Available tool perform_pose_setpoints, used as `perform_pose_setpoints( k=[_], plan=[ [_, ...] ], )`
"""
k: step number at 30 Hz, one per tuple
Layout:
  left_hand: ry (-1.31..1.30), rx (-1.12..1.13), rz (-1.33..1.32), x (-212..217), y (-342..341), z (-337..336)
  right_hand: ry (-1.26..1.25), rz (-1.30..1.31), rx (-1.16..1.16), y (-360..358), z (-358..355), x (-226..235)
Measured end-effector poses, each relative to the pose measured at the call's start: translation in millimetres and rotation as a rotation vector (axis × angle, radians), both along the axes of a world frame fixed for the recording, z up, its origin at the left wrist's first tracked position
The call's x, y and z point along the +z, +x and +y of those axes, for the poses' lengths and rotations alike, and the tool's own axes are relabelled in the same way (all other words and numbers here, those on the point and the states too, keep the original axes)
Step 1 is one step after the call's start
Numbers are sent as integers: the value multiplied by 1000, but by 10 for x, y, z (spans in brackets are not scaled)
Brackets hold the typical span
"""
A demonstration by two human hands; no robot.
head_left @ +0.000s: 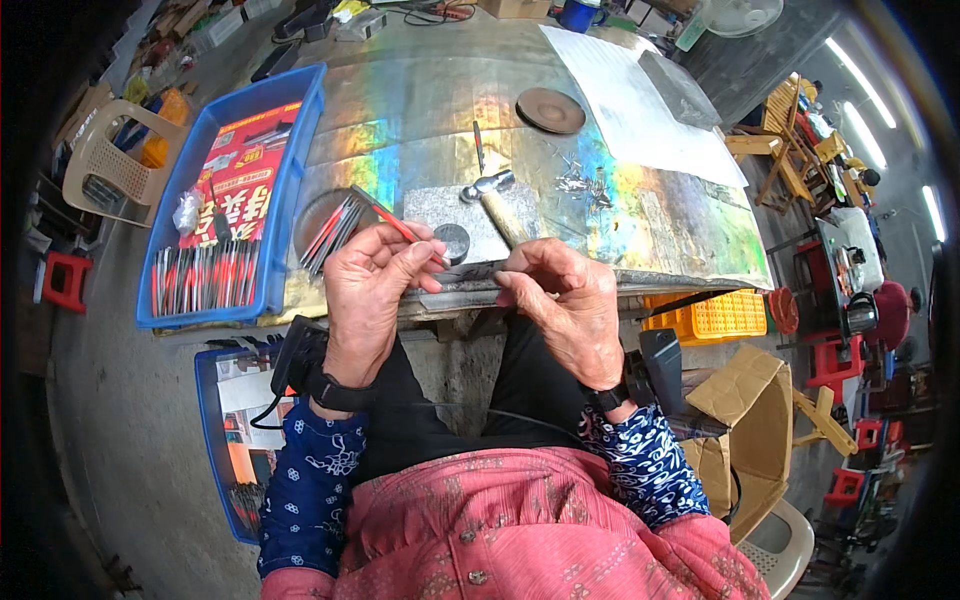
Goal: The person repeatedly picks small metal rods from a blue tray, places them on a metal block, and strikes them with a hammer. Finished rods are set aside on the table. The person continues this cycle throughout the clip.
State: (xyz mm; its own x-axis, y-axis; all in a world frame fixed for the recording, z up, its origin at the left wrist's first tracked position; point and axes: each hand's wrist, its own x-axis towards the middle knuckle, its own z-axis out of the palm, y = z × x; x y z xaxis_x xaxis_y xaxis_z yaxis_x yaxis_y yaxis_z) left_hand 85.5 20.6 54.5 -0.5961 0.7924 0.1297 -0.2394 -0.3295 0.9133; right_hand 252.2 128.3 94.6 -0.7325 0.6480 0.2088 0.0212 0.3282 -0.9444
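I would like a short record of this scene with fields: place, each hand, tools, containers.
place: metal-covered workbench with rainbow sheen, seen from above
left hand: pinches a thin red-handled tool
right hand: fingers closed at the bench edge; what they hold is too small to tell
tools: hammer lying on a grey slab; small dark round piece on the slab
containers: blue tray with many red-handled pieces, left of the hands; round dish with more of them
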Motion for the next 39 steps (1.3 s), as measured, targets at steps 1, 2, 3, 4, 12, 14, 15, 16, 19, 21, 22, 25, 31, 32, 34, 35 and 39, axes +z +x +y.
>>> perform_pose_setpoints(
  k=[1,2,3,4,12,14,15,16,19,21,22,25,31,32,34,35,39],
  plan=[
    [14,-24,-74,7,31,-12,3,13,5,-15,-31,5],
    [22,-47,-152,8,57,-20,6,22,1,-36,-57,1],
    [44,-70,-195,8,82,-32,20,14,-16,-49,-91,-3],
    [59,-87,-232,7,107,-45,-21,31,-4,-60,-118,-8],
    [125,-147,-445,-23,192,-98,-51,114,17,-115,-214,-82],
    [136,-151,-471,-26,199,-103,-17,97,11,-108,-218,-97],
    [141,-153,-480,-25,199,-107,12,84,6,-104,-220,-104],
    [146,-154,-484,-24,199,-110,40,72,1,-99,-223,-113],
    [155,-157,-517,-20,209,-110,28,62,-14,-96,-236,-144],
    [154,-151,-512,-18,217,-111,-4,58,-23,-95,-247,-161],
    [155,-149,-506,-17,219,-112,-21,55,-28,-94,-254,-166],
    [154,-154,-505,-18,223,-115,-41,75,-30,-92,-275,-170],
    [191,-115,-488,-5,280,-96,-107,126,-86,-123,-350,-171],
    [193,-91,-447,-2,299,-85,-104,128,-112,-139,-363,-178],
    [203,-46,-365,4,334,-69,-87,159,-158,-184,-388,-199],
    [188,-29,-370,7,338,-65,-98,154,-181,-199,-393,-207],
    [148,3,-394,-12,328,-67,166,123,-210,-210,-374,-219]
  ],
)
